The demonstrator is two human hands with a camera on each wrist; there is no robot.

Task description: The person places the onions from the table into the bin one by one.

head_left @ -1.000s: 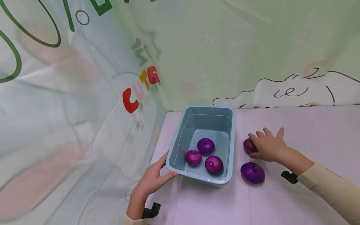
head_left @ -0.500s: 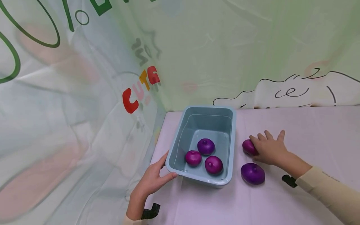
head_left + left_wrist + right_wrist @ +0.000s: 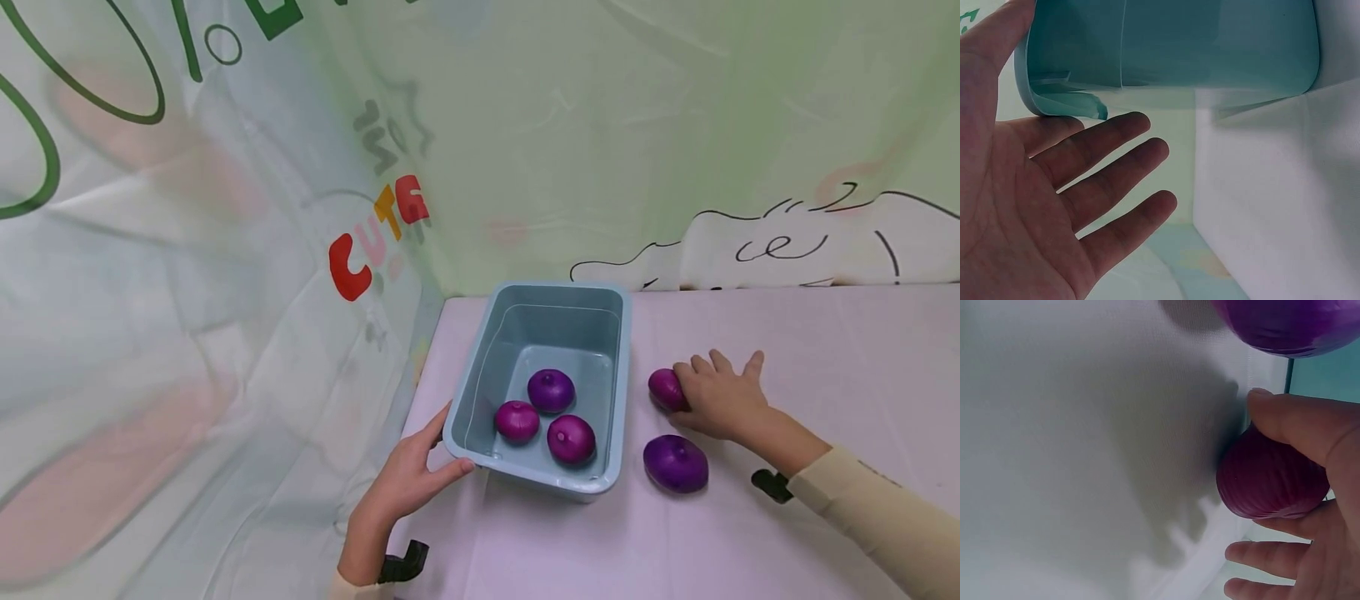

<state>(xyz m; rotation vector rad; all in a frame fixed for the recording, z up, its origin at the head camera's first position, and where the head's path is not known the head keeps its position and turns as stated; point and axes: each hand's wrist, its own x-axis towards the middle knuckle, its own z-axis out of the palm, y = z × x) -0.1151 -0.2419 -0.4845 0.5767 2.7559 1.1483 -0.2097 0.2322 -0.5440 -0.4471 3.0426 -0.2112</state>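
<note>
In the head view, my right hand [image 3: 722, 402] holds a small red onion [image 3: 666, 390] on the table, right of the blue-grey bin [image 3: 624, 367]. The right wrist view has the onion [image 3: 1269, 475] between thumb and index finger, with the other fingers stretched out. A larger purple onion [image 3: 676, 463] lies just in front of this hand. My left hand [image 3: 405, 475] touches the bin's near left corner, thumb along the front rim. Its fingers [image 3: 1116, 181] extend straight in the left wrist view. Inside the bin are a purple onion [image 3: 551, 390] and two redder onions [image 3: 517, 421].
A pale cloth covers the table [image 3: 810, 350]. Printed sheets hang as a back wall [image 3: 600, 125] and a left wall [image 3: 225, 350], meeting at a corner behind the bin. Black straps [image 3: 771, 485] sit at both wrists.
My right hand has shifted slightly to the right and nearer, showing more of the small onion. The left hand and the bin stay put.
</note>
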